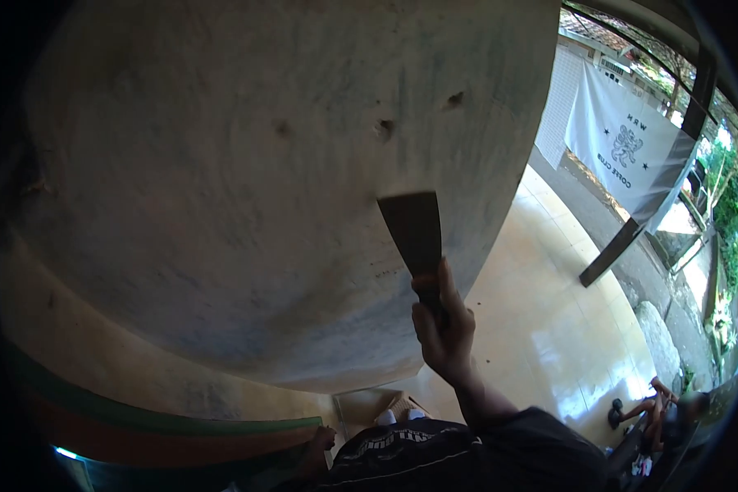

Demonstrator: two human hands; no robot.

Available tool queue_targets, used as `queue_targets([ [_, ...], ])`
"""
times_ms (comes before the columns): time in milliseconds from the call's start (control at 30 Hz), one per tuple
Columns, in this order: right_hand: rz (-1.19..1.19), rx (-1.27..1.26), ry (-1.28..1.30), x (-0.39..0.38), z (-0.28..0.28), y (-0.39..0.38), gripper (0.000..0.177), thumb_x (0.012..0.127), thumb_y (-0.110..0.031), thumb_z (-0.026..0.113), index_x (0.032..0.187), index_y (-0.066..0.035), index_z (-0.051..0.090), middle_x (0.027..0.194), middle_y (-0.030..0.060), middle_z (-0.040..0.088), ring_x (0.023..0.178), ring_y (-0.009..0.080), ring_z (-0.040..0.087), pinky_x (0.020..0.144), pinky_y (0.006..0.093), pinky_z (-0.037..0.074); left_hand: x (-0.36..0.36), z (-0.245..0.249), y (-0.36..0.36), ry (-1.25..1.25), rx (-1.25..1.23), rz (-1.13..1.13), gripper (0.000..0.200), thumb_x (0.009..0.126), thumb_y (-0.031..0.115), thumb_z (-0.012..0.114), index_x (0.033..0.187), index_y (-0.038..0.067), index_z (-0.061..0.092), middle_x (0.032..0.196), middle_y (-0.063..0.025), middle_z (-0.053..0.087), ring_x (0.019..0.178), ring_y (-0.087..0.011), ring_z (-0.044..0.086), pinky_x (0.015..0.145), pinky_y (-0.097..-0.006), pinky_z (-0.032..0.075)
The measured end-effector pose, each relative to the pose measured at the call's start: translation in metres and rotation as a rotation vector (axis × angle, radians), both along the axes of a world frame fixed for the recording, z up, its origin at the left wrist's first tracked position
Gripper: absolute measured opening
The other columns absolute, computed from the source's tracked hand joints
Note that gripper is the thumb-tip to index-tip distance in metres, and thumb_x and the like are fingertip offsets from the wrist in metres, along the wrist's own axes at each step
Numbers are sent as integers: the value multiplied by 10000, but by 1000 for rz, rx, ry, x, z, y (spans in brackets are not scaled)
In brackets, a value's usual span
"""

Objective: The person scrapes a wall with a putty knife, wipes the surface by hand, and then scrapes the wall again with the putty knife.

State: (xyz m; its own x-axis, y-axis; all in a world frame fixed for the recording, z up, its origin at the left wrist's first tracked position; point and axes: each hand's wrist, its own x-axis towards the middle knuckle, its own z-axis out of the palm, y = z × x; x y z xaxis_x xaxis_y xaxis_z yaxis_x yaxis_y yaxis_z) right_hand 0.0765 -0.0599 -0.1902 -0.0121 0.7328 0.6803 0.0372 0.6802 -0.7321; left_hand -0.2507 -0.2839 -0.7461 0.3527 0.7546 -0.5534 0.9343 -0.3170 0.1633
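Note:
My right hand [446, 332] is closed round the handle of a putty knife [412, 230], its wide flat blade pointing up. The blade's top edge is at a worn, stained wall [246, 189], though whether it touches cannot be told. Above the blade the plaster has several chipped pits, one of them a dark hole [384, 129]. Low in the view my left hand [325, 437] is beside the end of a green-edged ledge [246, 424]. Its fingers look curled, and what they hold, if anything, is hidden.
Glossy tiles cover the floor [549, 328] at the right. A white banner [623, 139] hangs by a dark post [611, 254]. Another person [652, 414] sits at the lower right. My feet stand by a small brown mat [403, 403].

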Motion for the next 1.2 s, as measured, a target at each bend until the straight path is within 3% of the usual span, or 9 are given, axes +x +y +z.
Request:
queue_targets([
  [67, -36, 6, -57, 1, 1, -1, 607, 829, 79, 540, 1395, 1, 334, 1085, 193, 633, 1042, 220, 617, 840, 283, 480, -8, 5, -49, -8, 72, -27, 426, 639, 109, 700, 1062, 91, 653, 898, -131, 680, 852, -269, 665, 791, -361, 519],
  [133, -16, -22, -20, -1, 23, 9, 606, 831, 78, 541, 1395, -4, 335, 1090, 183, 633, 1043, 212, 617, 851, 283, 481, 0, 16, -17, -153, -142, 362, 441, 635, 114, 696, 1073, 94, 651, 910, -133, 677, 879, -271, 659, 810, -375, 510],
  [167, 9, -17, 7, -3, 39, 11, 610, 830, 78, 542, 1397, -5, 331, 1093, 179, 632, 1045, 211, 616, 858, 291, 483, -3, -12, -11, -67, -120, 83, 403, 630, 107, 686, 1031, 86, 654, 886, -133, 675, 859, -280, 660, 783, -378, 517],
  [300, -11, 55, -55, -4, 9, 5, 632, 824, 82, 544, 1405, -10, 314, 1093, 185, 629, 1048, 232, 616, 866, 303, 493, 4, 35, 4, -23, -290, 310, 325, 630, 99, 675, 953, 76, 650, 863, -134, 671, 833, -289, 661, 756, -385, 522],
  [500, -49, 64, -34, 0, 41, 18, 631, 820, 88, 530, 1406, -8, 316, 1064, 183, 633, 1023, 240, 626, 826, 291, 497, 15, 30, 7, -86, -184, 205, 268, 628, 107, 673, 893, 84, 643, 837, -140, 663, 819, -301, 659, 738, -401, 519],
  [667, -40, 36, -145, -7, 4, 2, 630, 819, 88, 527, 1404, 13, 306, 1074, 198, 627, 1006, 251, 632, 830, 305, 493, 20, 38, 1, -22, 48, 31, 293, 638, 111, 683, 928, 86, 651, 832, -133, 662, 819, -296, 658, 745, -398, 516],
  [867, -13, 21, -44, -4, 26, 15, 639, 813, 94, 539, 1403, 12, 307, 1099, 202, 621, 1040, 239, 619, 851, 295, 483, 20, 39, -9, -119, -275, 305, 277, 664, 112, 663, 940, 92, 660, 857, -127, 666, 838, -290, 655, 770, -389, 511],
  [1067, -26, -18, -84, -4, -1, 5, 637, 820, 87, 541, 1407, 2, 308, 1106, 198, 622, 1037, 226, 617, 837, 291, 485, 16, 41, -13, -37, -188, 205, 325, 669, 116, 660, 994, 105, 667, 898, -117, 672, 859, -283, 654, 791, -399, 509],
  [1200, -5, -13, 107, -5, 41, 23, 627, 825, 85, 536, 1405, -5, 316, 1119, 186, 622, 1037, 215, 616, 842, 293, 486, 9, 39, -11, 63, -195, 175, 362, 676, 119, 658, 1039, 113, 664, 939, -115, 674, 890, -270, 652, 812, -399, 505],
])
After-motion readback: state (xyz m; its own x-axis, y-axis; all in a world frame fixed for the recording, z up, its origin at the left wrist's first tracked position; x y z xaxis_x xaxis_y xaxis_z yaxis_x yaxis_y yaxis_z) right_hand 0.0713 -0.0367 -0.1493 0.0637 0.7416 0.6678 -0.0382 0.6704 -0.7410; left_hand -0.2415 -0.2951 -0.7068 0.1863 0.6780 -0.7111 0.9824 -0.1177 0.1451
